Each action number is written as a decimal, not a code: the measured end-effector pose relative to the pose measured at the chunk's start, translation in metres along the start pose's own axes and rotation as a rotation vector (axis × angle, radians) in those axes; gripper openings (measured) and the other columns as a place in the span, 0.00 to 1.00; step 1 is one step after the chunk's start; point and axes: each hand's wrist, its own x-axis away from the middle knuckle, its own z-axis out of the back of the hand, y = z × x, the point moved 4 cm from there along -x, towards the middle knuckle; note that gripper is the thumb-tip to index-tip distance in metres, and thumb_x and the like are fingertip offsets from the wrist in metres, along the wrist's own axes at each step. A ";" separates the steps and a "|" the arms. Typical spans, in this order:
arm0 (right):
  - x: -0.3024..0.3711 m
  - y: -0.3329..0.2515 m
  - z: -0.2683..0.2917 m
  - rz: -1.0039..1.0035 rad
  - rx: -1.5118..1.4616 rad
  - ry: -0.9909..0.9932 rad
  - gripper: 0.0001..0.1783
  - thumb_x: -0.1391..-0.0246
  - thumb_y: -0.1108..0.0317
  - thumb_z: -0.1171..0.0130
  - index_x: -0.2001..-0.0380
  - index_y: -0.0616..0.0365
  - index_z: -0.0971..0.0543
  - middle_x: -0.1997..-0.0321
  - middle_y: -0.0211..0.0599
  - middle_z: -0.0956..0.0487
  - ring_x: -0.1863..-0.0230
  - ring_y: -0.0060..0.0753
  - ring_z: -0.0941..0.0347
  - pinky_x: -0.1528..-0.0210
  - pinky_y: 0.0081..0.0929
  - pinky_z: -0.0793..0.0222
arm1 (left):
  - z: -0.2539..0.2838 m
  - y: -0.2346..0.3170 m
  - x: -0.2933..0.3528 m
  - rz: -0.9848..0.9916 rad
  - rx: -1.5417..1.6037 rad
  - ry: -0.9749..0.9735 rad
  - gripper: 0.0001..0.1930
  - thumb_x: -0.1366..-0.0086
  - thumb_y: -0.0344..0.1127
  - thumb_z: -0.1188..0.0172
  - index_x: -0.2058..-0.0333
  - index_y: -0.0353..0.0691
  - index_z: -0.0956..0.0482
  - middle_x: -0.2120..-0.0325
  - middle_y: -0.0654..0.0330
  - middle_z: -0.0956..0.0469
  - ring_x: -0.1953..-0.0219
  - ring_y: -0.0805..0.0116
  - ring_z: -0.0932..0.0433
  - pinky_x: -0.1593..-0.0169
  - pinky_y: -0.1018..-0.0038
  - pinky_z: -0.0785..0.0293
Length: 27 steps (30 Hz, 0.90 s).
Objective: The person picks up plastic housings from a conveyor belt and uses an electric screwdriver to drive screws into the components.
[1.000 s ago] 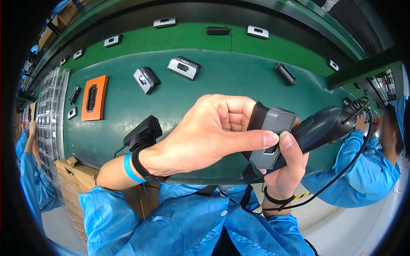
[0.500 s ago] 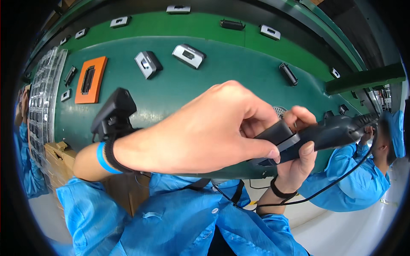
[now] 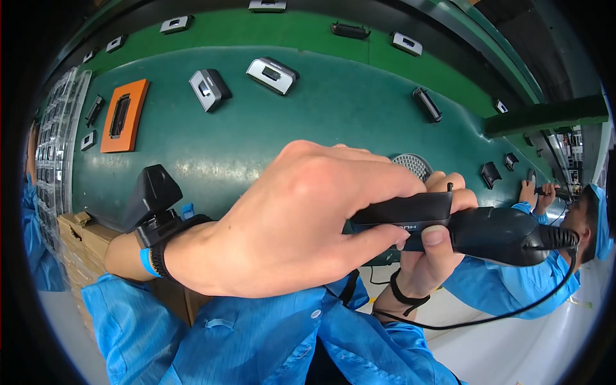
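My left hand point(image 3: 308, 215) is closed on a black plastic housing point(image 3: 414, 208), a small box-like part with a glossy lower edge. My right hand point(image 3: 427, 266) grips a black corded hand tool point(image 3: 497, 236) with a rounded body and a ribbed cable end. Its thumb presses where the tool and housing meet, and its fingers curl behind them. The tool's front end is hidden behind the housing and my fingers. Just beyond my hands, a round perforated metal disc point(image 3: 412, 165) lies on the green mat point(image 3: 333, 96).
Two silver-and-black housings point(image 3: 273, 75) lie ahead, and an orange fixture plate point(image 3: 125, 115) sits left, beside clear trays point(image 3: 56, 141). Dark parts point(image 3: 427, 104) lie to the right. More housings point(image 3: 407, 43) rest on the far green strip. A co-worker point(image 3: 513, 276) sits at the right; the tool's cable point(image 3: 507, 316) loops below.
The housing has turned level, and its lettered edge now faces me. My left hand has shifted left and down. The corded tool has tilted, its cable end lower.
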 end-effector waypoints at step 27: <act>-0.009 -0.005 -0.012 -0.192 -0.165 0.151 0.11 0.44 0.70 0.34 0.66 0.65 0.25 0.74 0.35 0.27 0.80 0.20 0.33 0.80 0.19 0.39 | -0.010 -0.039 -0.002 0.620 0.955 -0.206 0.20 0.40 0.20 0.33 0.48 0.27 0.21 0.58 0.53 0.15 0.57 0.73 0.17 0.50 0.77 0.22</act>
